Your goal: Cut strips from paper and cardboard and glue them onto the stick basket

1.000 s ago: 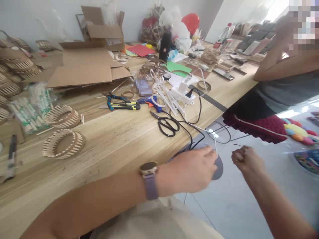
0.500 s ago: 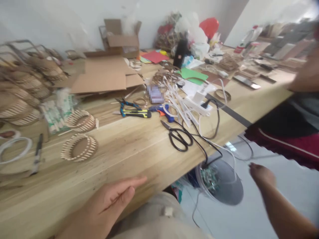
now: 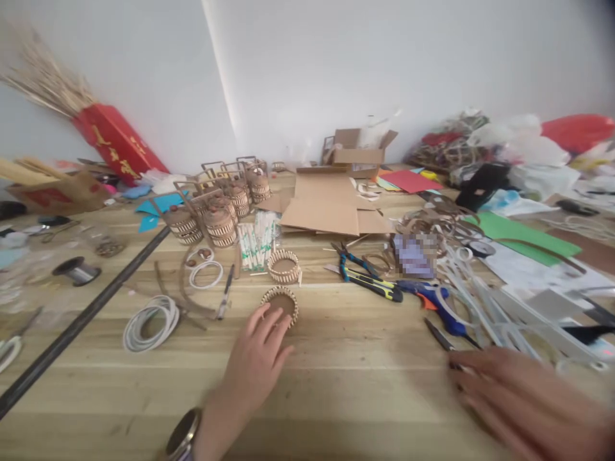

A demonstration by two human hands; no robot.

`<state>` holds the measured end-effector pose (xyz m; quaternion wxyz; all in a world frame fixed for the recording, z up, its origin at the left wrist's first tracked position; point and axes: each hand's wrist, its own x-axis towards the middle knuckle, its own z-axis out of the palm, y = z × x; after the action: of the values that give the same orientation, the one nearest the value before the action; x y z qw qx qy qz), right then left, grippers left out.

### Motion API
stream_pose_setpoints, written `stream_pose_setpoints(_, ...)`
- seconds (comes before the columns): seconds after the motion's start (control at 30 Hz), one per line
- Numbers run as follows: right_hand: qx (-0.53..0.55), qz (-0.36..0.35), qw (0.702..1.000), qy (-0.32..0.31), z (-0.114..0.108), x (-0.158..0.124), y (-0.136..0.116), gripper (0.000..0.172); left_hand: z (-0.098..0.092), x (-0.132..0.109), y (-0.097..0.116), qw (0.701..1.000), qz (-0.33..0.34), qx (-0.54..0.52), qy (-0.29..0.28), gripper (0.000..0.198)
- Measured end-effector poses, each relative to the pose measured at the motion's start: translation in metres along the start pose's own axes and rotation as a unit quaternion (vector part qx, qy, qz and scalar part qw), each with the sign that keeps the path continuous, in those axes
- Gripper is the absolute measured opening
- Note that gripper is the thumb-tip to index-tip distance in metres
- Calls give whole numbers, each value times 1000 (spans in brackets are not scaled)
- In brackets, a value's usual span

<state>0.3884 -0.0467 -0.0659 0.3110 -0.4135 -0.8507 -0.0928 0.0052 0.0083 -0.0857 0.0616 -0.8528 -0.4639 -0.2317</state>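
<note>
My left hand (image 3: 259, 349), wearing a watch (image 3: 183, 435) on the wrist, reaches over a small round basket base (image 3: 294, 301) edged with pale slanted sticks. Its fingers are stretched out across the near rim; whether they touch it I cannot tell. A similar stick-edged ring (image 3: 284, 261) lies just behind. At the right, my right hand (image 3: 523, 394) is smeared by motion over the scissors (image 3: 438, 334). Only the blades show past its fingertips, and the handles are hidden. Beyond the blades lies a blue glue gun (image 3: 444, 307) with an orange trigger.
A yellow-black utility knife (image 3: 375, 283) and pliers (image 3: 353, 259) lie mid-table. Finished small baskets (image 3: 221, 224) stand at the back left, beside flat cardboard (image 3: 324, 202). A white cord coil (image 3: 151, 323) and a dark bar (image 3: 91, 314) are at left. White strips (image 3: 473, 294) spread at right.
The view has swung left. My left hand has gone from the table's front edge to the near basket base. My right hand has come from beside the table up over the scissors.
</note>
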Motion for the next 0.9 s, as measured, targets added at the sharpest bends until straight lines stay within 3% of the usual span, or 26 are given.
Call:
stream_pose_setpoints(0.1, -29, -153, 984, -86, 30, 77, -36, 29, 15, 14, -12, 997, -13, 36, -67, 26)
stream_pose_setpoints(0.17, -33, -176, 972, -150, 56, 126, -41, 28, 24, 18, -18, 996, -13, 34, -83, 8)
stream_pose_setpoints(0.2, -45, -166, 967, -186, 69, 148, -37, 26, 29, 19, -20, 996, -9, 29, -81, 5)
stream_pose_setpoints(0.27, -113, -82, 959, -245, 90, 184, -17, 22, 37, 20, -25, 997, 5, 17, -71, 9)
stream_pose_setpoints(0.4, -210, 41, 954, -212, 118, 230, 38, 23, 46, 23, -32, 997, 32, -4, -64, 15)
stream_pose_setpoints(0.53, -266, 101, 935, -212, 136, 250, 76, 54, 32, 26, -32, 997, 17, -51, -52, 22)
stream_pose_setpoints(0.63, -276, 104, 923, -247, 140, 257, 94, 45, 16, 28, -33, 996, 29, -81, -18, 23)
stream_pose_setpoints(0.73, -274, 108, 916, -273, 130, 269, 113, 32, 6, 33, -41, 993, 23, -116, 5, 21)
stream_pose_setpoints(0.9, -272, 125, 917, -264, 96, 300, 144, 34, -7, 66, -61, 975, -82, -205, 6, 22)
